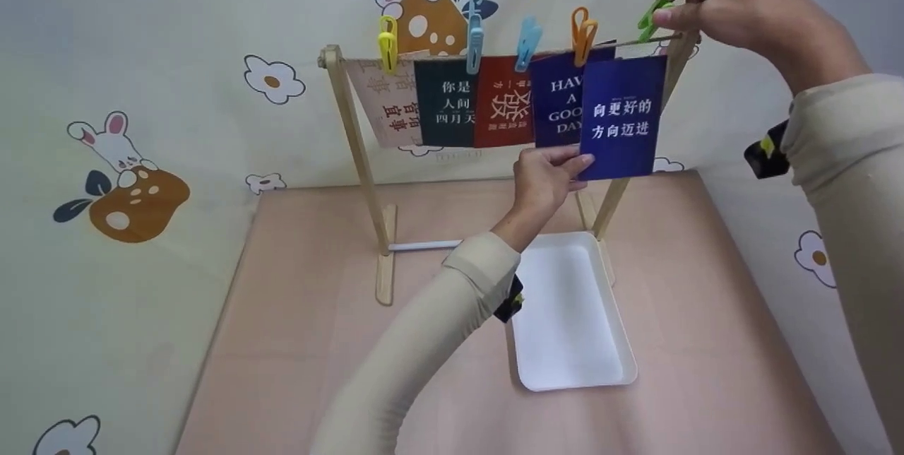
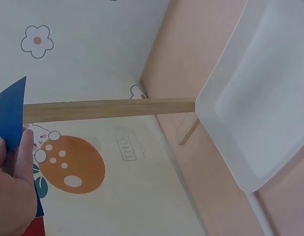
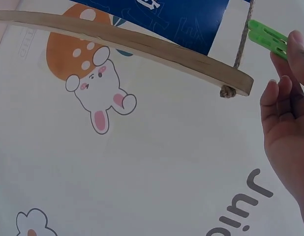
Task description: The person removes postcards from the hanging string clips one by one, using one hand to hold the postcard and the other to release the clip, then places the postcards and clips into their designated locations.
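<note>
My left hand (image 1: 542, 176) pinches a blue card (image 1: 623, 123) with white Chinese characters by its lower left edge. The card's top edge is just below the rope (image 3: 243, 42) in the head view. Up at the right end of the rope, my right hand (image 1: 752, 3) pinches a green clothespin (image 3: 270, 39) between thumb and fingers. Its tip is right at the rope. Further left, pink (image 1: 395, 109), dark green (image 1: 446, 105), red (image 1: 503, 105) and dark blue (image 1: 556, 98) cards hang in a row under yellow (image 1: 388, 45), blue (image 1: 474, 42), light blue (image 1: 527, 45) and orange (image 1: 583, 38) clothespins.
A wooden stand (image 1: 361, 158) holds the rope between two posts, with a white rod (image 1: 424, 246) low down. The white tray (image 1: 568, 314) lies on the pinkish table (image 1: 304, 342), in front of the stand's right side. Behind stands a wall (image 1: 212, 3) with cartoon rabbits.
</note>
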### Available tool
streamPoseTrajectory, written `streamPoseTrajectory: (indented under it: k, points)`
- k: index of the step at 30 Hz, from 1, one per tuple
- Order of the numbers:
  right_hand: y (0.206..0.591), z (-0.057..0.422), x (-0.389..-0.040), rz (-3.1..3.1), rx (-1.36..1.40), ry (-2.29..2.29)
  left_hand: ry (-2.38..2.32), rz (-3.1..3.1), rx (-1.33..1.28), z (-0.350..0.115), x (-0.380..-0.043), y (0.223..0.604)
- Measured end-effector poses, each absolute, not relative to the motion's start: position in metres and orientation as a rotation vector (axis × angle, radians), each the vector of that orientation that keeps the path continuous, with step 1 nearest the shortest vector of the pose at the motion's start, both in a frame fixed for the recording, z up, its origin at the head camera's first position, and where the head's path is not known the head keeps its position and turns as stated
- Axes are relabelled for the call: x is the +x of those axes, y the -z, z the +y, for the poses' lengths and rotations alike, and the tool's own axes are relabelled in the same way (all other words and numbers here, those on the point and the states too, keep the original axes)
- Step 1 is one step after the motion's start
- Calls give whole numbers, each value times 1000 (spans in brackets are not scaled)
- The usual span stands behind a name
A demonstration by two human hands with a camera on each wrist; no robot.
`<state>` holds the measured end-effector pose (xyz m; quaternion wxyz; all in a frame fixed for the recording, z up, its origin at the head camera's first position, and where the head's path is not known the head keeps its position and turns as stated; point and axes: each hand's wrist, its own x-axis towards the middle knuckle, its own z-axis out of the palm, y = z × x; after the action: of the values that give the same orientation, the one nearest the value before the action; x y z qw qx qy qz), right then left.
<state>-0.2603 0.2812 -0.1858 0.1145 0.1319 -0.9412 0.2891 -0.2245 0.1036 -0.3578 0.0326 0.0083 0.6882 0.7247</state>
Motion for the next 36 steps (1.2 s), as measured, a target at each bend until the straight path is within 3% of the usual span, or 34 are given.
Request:
streamPoseTrajectory:
  k: [14,27,36]
  points:
    - [201,298,-245,-2459,404,-1265,-2068,2023,-20,61,-201,374]
    - [239,295,-217,-2429,504,-1446,-1976,1977,23,8,-167,404]
    - [279,286,-208,-2625,393,-1465,-1988,1990,-54,-16,-156,427]
